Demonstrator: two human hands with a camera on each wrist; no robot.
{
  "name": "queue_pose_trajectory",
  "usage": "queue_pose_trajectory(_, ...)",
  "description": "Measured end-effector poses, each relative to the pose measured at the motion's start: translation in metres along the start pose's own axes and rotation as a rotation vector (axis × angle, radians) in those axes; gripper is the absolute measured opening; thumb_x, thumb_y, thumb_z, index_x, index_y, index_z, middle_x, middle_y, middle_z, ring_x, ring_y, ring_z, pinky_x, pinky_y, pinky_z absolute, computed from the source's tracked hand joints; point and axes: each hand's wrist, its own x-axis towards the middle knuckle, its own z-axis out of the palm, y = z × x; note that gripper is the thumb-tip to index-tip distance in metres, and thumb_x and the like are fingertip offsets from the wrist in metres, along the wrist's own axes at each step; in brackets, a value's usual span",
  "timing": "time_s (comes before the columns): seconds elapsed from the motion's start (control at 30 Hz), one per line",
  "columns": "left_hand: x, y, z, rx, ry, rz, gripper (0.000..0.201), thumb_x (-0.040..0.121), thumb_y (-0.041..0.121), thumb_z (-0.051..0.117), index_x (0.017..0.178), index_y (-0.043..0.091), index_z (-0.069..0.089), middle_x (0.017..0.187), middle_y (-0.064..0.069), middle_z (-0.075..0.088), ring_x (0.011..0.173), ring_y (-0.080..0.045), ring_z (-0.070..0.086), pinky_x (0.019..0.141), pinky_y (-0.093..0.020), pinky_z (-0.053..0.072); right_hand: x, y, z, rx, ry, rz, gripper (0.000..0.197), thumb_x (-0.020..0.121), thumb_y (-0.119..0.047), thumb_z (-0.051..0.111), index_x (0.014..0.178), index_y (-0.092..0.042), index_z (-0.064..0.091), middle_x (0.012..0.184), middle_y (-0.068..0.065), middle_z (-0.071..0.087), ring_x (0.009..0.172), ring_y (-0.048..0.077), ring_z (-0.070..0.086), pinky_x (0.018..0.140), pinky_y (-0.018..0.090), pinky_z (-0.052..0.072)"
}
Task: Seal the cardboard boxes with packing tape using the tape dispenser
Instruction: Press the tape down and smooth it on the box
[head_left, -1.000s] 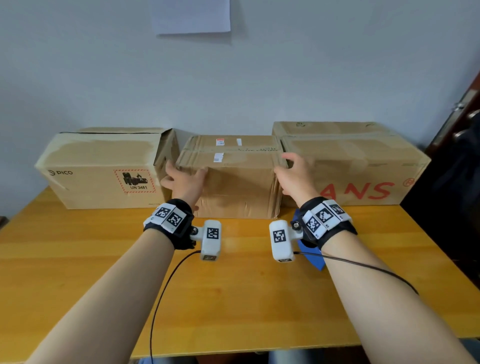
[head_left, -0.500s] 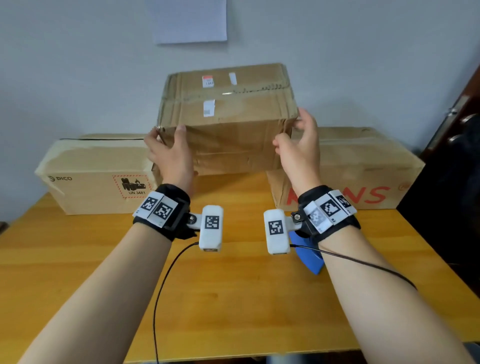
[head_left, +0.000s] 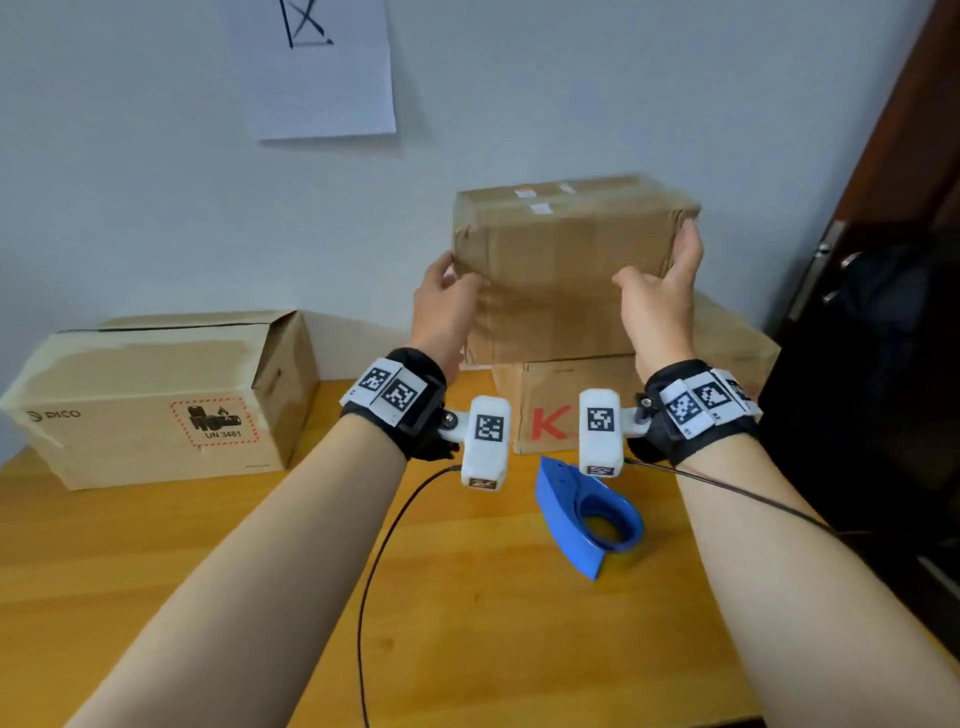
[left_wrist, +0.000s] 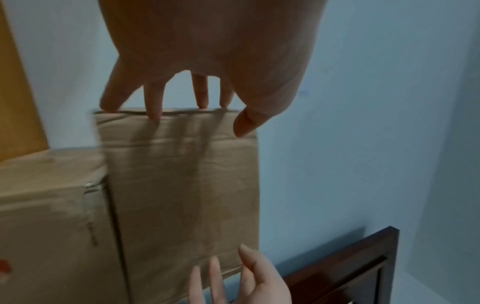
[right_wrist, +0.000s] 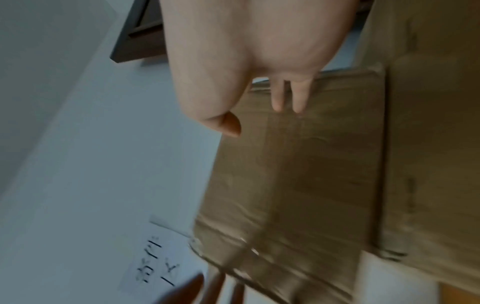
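Observation:
I hold a taped brown cardboard box (head_left: 566, 270) between both hands, over the long box with red letters (head_left: 737, 338) at the right. My left hand (head_left: 441, 306) presses its left side with straight fingers (left_wrist: 153, 102), thumb on the front face. My right hand (head_left: 660, 291) presses the right side the same way, fingers (right_wrist: 298, 96) flat on the cardboard (right_wrist: 298, 164). Whether the held box (left_wrist: 182, 185) touches the lower box (left_wrist: 52, 205) I cannot tell. The blue tape dispenser (head_left: 587, 514) lies on the table under my right wrist.
A third box (head_left: 150, 400) with an open end flap stands at the left of the wooden table (head_left: 467, 623), against the wall. A dark door (head_left: 883, 260) with a handle is close on the right. A paper sheet (head_left: 322, 67) hangs on the wall.
The middle box was lifted from between the other two boxes and carried right, over the red-lettered box. Both hands moved with it. The dispenser is uncovered now.

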Motion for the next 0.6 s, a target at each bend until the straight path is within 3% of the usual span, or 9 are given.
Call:
queue_pose_trajectory(0.03, 0.003, -0.004, 0.008, 0.021, -0.042, -0.022, 0.057, 0.098, 0.022, 0.055, 0.15, 0.035, 0.038, 0.137, 0.01, 0.053, 0.099, -0.015, 0.058, 0.059, -0.028, 0.047, 0.002, 0.007, -0.003, -0.045, -0.032, 0.019, 0.084, 0.09, -0.007, 0.055, 0.159, -0.032, 0.015, 0.167, -0.011, 0.013, 0.136, 0.004, 0.035, 0.11, 0.025, 0.035)
queue_pose_trajectory(0.13, 0.013, -0.012, 0.03, 0.086, -0.17, -0.043, 0.059, 0.097, 0.03, 0.059, 0.151, 0.034, 0.038, 0.147, 0.007, 0.048, 0.122, -0.022, 0.05, 0.08, -0.037, 0.046, 0.004, 0.03, -0.006, -0.108, -0.166, 0.075, 0.074, 0.096, -0.009, 0.054, 0.157, -0.037, 0.022, 0.164, -0.012, 0.02, 0.127, -0.001, 0.028, 0.103, 0.025, 0.029)
queue_pose_trajectory(0.2, 0.019, -0.014, 0.039, 0.115, -0.257, -0.076, 0.055, 0.096, 0.035, 0.06, 0.149, 0.035, 0.043, 0.148, 0.005, 0.047, 0.132, -0.026, 0.046, 0.1, -0.05, 0.045, 0.007, 0.042, -0.002, -0.152, -0.26, 0.12, 0.065, 0.097, -0.018, 0.056, 0.155, -0.036, 0.033, 0.163, -0.011, 0.026, 0.14, 0.006, 0.031, 0.114, 0.033, 0.03)
queue_pose_trajectory(0.27, 0.024, -0.018, 0.045, 0.124, -0.313, -0.095, 0.054, 0.097, 0.037, 0.06, 0.148, 0.033, 0.044, 0.149, 0.004, 0.047, 0.136, -0.027, 0.044, 0.108, -0.054, 0.042, 0.011, 0.047, 0.001, -0.174, -0.301, 0.19, 0.063, 0.095, -0.027, 0.06, 0.153, -0.037, 0.037, 0.163, -0.009, 0.026, 0.146, 0.015, 0.032, 0.118, 0.045, 0.033)
queue_pose_trajectory(0.37, 0.03, -0.025, 0.043, 0.155, -0.363, -0.097, 0.057, 0.097, 0.037, 0.061, 0.15, 0.031, 0.042, 0.15, 0.002, 0.046, 0.134, -0.026, 0.045, 0.108, -0.052, 0.043, 0.02, 0.051, 0.002, -0.193, -0.314, 0.245, 0.061, 0.097, -0.028, 0.059, 0.153, -0.034, 0.038, 0.164, -0.008, 0.025, 0.148, 0.016, 0.029, 0.12, 0.042, 0.028)
queue_pose_trajectory(0.47, 0.038, -0.036, 0.028, 0.169, -0.266, -0.078, 0.048, 0.096, 0.03, 0.063, 0.143, 0.025, 0.052, 0.139, 0.001, 0.056, 0.127, -0.023, 0.052, 0.101, -0.042, 0.047, 0.018, 0.052, 0.007, -0.306, -0.369, 0.235, 0.053, 0.098, -0.023, 0.058, 0.15, -0.025, 0.046, 0.16, -0.003, 0.035, 0.146, 0.018, 0.033, 0.115, 0.034, 0.028)
queue_pose_trajectory(0.6, 0.049, -0.046, -0.014, 0.235, 0.011, -0.065, 0.025, 0.094, 0.017, 0.06, 0.118, 0.021, 0.067, 0.119, -0.006, 0.065, 0.117, -0.028, 0.059, 0.094, -0.038, 0.049, -0.002, 0.056, 0.029, -0.433, -0.461, 0.152, 0.028, 0.095, -0.019, 0.058, 0.119, -0.024, 0.071, 0.121, -0.009, 0.066, 0.118, 0.013, 0.057, 0.101, 0.029, 0.042)
